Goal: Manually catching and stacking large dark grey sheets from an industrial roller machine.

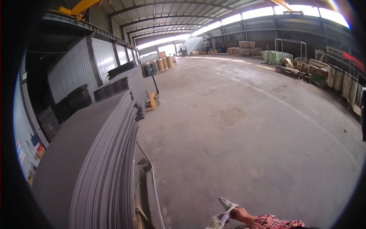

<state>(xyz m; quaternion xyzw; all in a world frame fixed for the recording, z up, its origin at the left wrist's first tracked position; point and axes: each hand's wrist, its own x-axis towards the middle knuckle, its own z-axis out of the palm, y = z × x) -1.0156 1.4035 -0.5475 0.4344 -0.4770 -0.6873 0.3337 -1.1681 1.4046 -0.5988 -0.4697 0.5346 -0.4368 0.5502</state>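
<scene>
Grip at the bottom centre of the frame is being partly hidden by the lower edge: the gloved left hand (216, 222) is being held against a striped glove (228, 204) covering the fingers of the right hand (241, 213), and whether either is closed cannot be told. Light, soft, stretchy handling is being suggested by its knit look, with the cuff being judged the best hold.

My glove (228, 204) looks knitted, my sleeve (272, 222) soft cloth, the sheets (93, 145) smooth and matt, the floor (248, 145) dull concrete.
</scene>
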